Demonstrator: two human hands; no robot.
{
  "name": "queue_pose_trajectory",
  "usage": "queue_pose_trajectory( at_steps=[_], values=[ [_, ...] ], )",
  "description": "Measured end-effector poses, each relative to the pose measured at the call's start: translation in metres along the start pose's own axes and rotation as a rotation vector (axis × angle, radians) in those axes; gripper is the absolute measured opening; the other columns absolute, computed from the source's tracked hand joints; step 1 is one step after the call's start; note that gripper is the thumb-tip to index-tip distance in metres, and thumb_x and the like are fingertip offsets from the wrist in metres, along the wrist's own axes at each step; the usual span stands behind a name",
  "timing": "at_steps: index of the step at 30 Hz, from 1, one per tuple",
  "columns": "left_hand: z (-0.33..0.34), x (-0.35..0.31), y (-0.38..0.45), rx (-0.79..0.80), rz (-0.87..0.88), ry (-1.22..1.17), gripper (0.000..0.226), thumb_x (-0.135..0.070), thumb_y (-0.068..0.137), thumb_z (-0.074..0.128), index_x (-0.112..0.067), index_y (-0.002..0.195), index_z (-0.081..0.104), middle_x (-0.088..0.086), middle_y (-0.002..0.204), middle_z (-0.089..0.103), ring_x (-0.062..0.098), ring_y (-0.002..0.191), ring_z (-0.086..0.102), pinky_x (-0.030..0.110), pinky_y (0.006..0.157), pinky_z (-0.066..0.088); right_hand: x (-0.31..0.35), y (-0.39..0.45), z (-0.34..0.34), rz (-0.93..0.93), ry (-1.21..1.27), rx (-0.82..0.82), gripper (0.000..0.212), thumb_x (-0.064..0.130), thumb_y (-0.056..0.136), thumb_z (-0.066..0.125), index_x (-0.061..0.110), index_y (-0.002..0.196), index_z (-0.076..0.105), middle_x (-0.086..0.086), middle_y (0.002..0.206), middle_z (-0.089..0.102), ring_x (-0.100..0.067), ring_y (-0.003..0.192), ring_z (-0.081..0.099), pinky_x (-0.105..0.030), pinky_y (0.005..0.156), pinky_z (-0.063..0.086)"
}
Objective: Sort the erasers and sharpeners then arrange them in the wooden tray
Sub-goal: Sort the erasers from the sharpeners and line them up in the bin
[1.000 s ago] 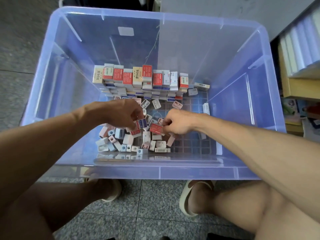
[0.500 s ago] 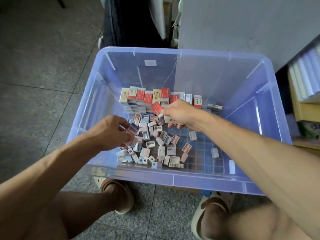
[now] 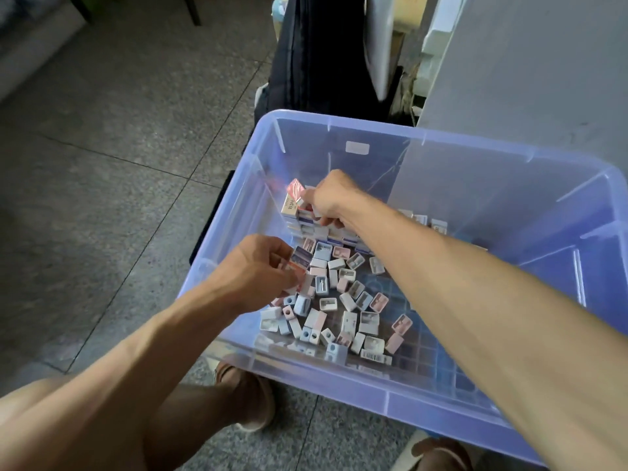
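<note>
Right hand [image 3: 328, 198] pinches a red-wrapped rectangular eraser [image 3: 295, 188] at 11 o'clock in the translucent blue plastic bin [image 3: 441, 399], just over the stacked row of boxed erasers [image 3: 307, 220]. Left hand [image 3: 258, 270], 9 o'clock, grips blue-and-red wrapped erasers [image 3: 300, 258]. Loose pastel plastic sharpeners [image 3: 343, 311] heaped btwn 6 & 7 o'clock on bin floor.

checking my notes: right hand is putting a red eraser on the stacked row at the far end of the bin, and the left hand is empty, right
Not quite. The head view shows the left hand is not empty: it pinches a packaged eraser over the loose pile. The rest stands: the right hand holds a red eraser at the stacked row.
</note>
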State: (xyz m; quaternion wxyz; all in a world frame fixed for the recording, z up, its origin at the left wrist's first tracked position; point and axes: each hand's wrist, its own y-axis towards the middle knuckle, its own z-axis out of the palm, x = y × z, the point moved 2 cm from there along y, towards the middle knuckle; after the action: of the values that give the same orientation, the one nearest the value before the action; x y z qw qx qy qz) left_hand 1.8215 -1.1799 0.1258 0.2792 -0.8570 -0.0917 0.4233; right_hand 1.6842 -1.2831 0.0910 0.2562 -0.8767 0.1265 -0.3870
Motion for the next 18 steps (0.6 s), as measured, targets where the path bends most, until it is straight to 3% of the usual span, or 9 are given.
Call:
queue_pose_trajectory(
  at_steps=[4,7,10,13,16,18],
  values=[
    [0.0,-0.002,0.0,0.017,0.006,-0.003,0.01,-0.009,0.084,0.075,-0.011,0.091,0.068,0.004,0.076,0.07,0.019,0.071,0.069,0.046,0.078,0.06,-0.001,0.001,-0.005,-0.014,-0.001,-0.059,0.04,0.043,0.098,0.057,0.007,0.093,0.072,-0.003,0.068,0.07,-0.011,0.042,0.053,-0.024,0.047,0.04],
    [0.0,-0.003,-0.002,0.03,0.008,0.012,0.011,-0.011,0.085,0.075,-0.012,0.094,0.068,0.005,0.081,0.071,0.023,0.079,0.072,0.045,0.077,0.06,-0.008,-0.002,-0.01,-0.027,0.1,-0.046,0.031,0.032,0.1,0.055,0.006,0.095,0.072,-0.005,0.072,0.071,-0.009,0.039,0.051,-0.019,0.039,0.037],
    [-0.001,-0.005,-0.002,0.037,0.017,0.017,0.011,-0.011,0.086,0.074,-0.012,0.095,0.067,0.005,0.082,0.071,0.022,0.078,0.072,0.046,0.076,0.06,-0.015,-0.006,-0.01,-0.066,0.106,-0.031,0.016,0.016,0.098,0.057,0.017,0.088,0.07,-0.004,0.079,0.07,-0.008,0.044,0.05,-0.017,0.036,0.034],
    [-0.001,-0.006,-0.002,0.039,0.014,0.009,0.012,-0.011,0.086,0.073,-0.01,0.096,0.067,0.007,0.083,0.072,0.025,0.08,0.072,0.049,0.077,0.059,-0.013,-0.009,-0.002,-0.113,0.09,0.031,0.011,0.017,0.097,0.063,0.022,0.09,0.07,-0.001,0.089,0.069,-0.008,0.047,0.051,-0.016,0.036,0.034],
    [-0.002,-0.005,-0.004,0.035,0.014,-0.001,0.009,-0.011,0.086,0.073,-0.011,0.093,0.067,0.007,0.081,0.071,0.027,0.082,0.072,0.05,0.078,0.059,-0.005,-0.012,0.0,-0.126,0.072,0.059,0.016,0.016,0.1,0.056,0.021,0.102,0.071,0.0,0.071,0.06,-0.007,0.045,0.05,-0.017,0.038,0.035],
    [-0.002,-0.005,-0.004,0.034,0.019,-0.016,0.008,-0.011,0.086,0.073,-0.012,0.09,0.067,0.004,0.078,0.071,0.026,0.079,0.072,0.05,0.078,0.059,-0.004,-0.012,-0.002,-0.093,0.147,0.071,0.026,0.01,0.098,0.047,0.018,0.101,0.072,-0.008,0.076,0.06,-0.016,0.051,0.051,-0.023,0.042,0.037]
  ],
)
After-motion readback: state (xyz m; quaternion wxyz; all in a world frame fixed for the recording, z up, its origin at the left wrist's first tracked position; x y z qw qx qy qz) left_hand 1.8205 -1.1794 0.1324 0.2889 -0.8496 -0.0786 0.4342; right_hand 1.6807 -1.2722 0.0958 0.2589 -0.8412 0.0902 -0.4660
